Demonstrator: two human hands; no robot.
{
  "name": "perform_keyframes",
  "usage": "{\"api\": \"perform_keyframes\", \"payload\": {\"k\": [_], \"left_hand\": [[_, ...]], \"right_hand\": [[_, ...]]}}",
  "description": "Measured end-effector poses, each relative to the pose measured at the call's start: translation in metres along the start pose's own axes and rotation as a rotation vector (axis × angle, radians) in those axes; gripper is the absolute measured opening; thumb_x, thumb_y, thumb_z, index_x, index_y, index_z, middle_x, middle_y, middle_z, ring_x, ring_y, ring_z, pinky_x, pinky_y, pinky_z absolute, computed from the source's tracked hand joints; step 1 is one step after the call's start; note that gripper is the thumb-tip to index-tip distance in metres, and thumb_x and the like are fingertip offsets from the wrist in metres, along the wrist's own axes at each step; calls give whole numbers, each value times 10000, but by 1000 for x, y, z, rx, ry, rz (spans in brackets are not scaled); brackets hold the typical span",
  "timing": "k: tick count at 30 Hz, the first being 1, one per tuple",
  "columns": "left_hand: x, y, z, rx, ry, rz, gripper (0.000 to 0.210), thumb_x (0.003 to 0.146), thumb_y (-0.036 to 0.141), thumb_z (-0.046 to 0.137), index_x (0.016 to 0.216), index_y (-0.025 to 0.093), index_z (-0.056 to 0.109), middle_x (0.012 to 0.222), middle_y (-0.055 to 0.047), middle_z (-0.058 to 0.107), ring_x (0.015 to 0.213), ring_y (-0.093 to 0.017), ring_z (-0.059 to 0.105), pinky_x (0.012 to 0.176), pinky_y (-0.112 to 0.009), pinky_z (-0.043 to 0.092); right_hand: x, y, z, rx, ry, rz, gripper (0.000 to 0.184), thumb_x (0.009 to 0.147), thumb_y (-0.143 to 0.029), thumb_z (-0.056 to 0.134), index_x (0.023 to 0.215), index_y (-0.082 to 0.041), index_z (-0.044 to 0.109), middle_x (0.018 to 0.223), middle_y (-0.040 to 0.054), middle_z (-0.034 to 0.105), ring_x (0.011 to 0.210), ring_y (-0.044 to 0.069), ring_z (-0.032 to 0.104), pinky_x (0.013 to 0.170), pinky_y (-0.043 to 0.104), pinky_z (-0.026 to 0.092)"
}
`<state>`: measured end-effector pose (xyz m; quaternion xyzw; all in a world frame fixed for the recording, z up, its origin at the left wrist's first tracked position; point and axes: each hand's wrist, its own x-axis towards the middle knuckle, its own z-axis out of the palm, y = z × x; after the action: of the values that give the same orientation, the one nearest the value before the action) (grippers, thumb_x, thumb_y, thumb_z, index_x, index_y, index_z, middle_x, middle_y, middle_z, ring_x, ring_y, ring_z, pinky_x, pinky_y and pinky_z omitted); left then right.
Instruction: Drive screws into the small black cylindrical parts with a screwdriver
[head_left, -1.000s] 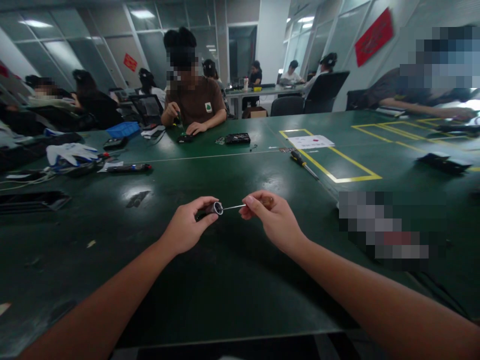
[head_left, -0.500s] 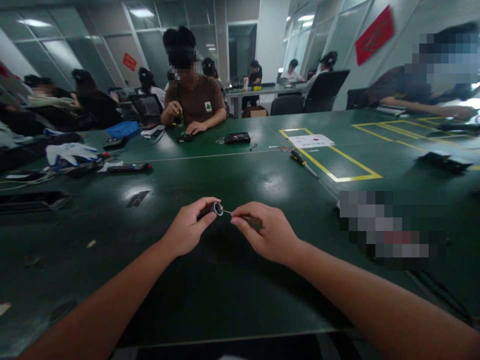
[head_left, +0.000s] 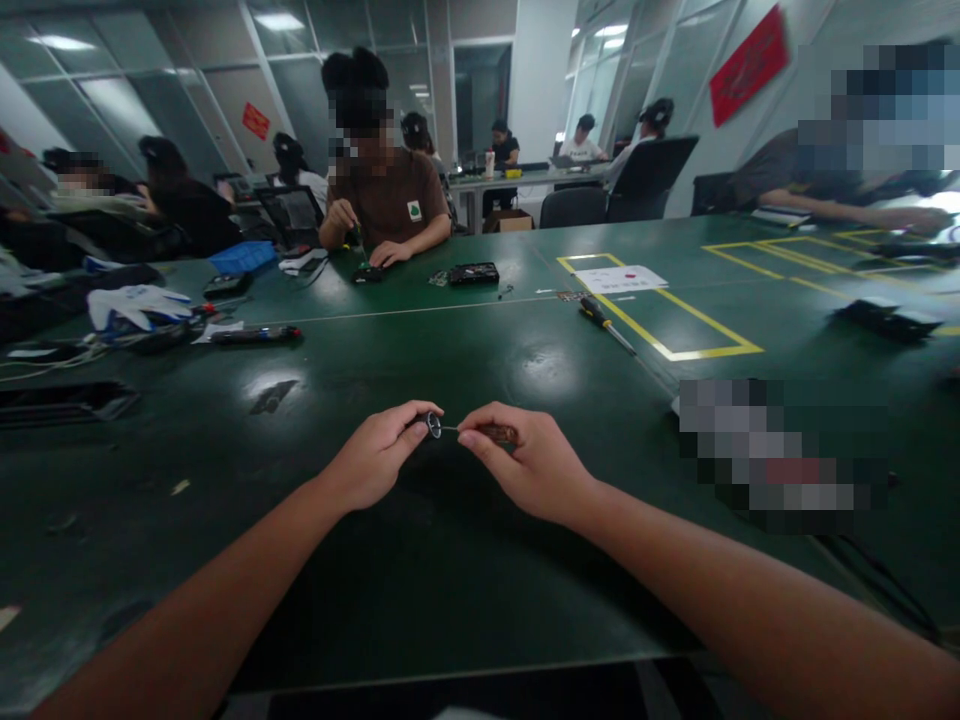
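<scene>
Between the thumb and fingers of my left hand (head_left: 379, 450) is a small dark cylinder (head_left: 433, 425) with a silvery ring round its open end, which faces right. Most of its body is hidden by the fingers. My right hand (head_left: 525, 455) is closed around a small screwdriver (head_left: 499, 433) with a brownish handle. Its thin shaft points left, and the tip is at the cylinder's ringed end; how far inside it reaches I cannot tell. Both hands are above the green table (head_left: 465, 570), near its front edge.
A longer screwdriver (head_left: 606, 322) lies beyond my right hand, by a yellow-taped rectangle and a paper sheet (head_left: 622, 279). White gloves (head_left: 139, 307) and tools are at the left. Across the table a person (head_left: 386, 200) works on a small device. A blurred-out object (head_left: 765, 450) sits right.
My right hand has shifted slightly left, and the screwdriver's tip is closer in to the cylinder's ring. The cylinder's end has turned a little. The view has tilted slightly.
</scene>
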<state>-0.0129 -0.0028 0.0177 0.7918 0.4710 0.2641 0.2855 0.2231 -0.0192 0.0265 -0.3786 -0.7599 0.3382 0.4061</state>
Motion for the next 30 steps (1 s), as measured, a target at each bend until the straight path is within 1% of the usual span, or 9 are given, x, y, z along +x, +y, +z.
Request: {"api": "perform_keyframes", "payload": {"k": [2,7,9,12,17,22,24,27,30], "left_hand": [[0,1,-1,-21,0,10,348,1029,372,413,1247,208,628,1155,-53,690,1085,-233,623,946,-369,439],[-1,2,0,-43,-59,18,369,1039,406,378,1209,212,641,1042,-42,695,960,-221,634,847,-350,445],[-1,1,0,-43,-70,27,364,1037,405,383,1199,210,644,1051,-44,696,969,-222,633,852,-350,442],[0,0,0,-48,-70,22,358,1038,400,385,1193,206,644,1047,-46,696,970,-220,630,851,-347,441],[0,-1,1,-39,-71,-10,354,1038,396,389,1210,215,641,1025,-41,691,942,-214,624,829,-344,439],[1,-1,2,-85,-41,-10,368,1037,411,385,1203,205,642,1071,-53,702,967,-219,634,859,-349,457],[2,0,1,-61,-37,-45,371,1032,407,385,1202,202,644,1081,-61,705,978,-226,635,869,-357,463],[3,2,0,-4,-44,-96,365,1026,394,388,1198,208,651,1073,-58,709,962,-228,638,872,-365,469],[3,3,0,15,-37,-107,361,1024,391,391,1194,213,655,1087,-59,711,978,-233,641,879,-371,473]], "right_hand": [[0,-1,0,49,22,32,143,955,-343,653,977,-224,729,860,22,754,773,172,697,762,332,533],[12,15,4,648,109,385,219,936,-401,674,935,-182,659,791,31,732,727,166,699,755,350,572],[15,21,5,755,112,448,230,911,-399,710,922,-178,645,773,29,726,713,159,690,749,343,571],[14,23,6,715,112,425,229,897,-393,733,936,-183,649,789,28,732,736,165,696,762,351,574],[12,16,2,450,45,277,197,919,-376,715,938,-183,686,824,36,745,768,167,705,783,345,560],[17,24,-3,727,57,461,256,883,-418,738,918,-177,661,795,35,725,727,160,681,742,335,560],[19,28,-6,726,140,499,278,866,-432,753,913,-174,659,767,33,715,692,154,665,696,314,550],[19,27,-9,597,249,401,260,866,-426,751,898,-185,659,732,14,703,661,147,650,657,294,533],[14,19,-7,406,173,234,228,909,-419,700,901,-195,661,746,18,719,685,158,669,688,308,543]]}}
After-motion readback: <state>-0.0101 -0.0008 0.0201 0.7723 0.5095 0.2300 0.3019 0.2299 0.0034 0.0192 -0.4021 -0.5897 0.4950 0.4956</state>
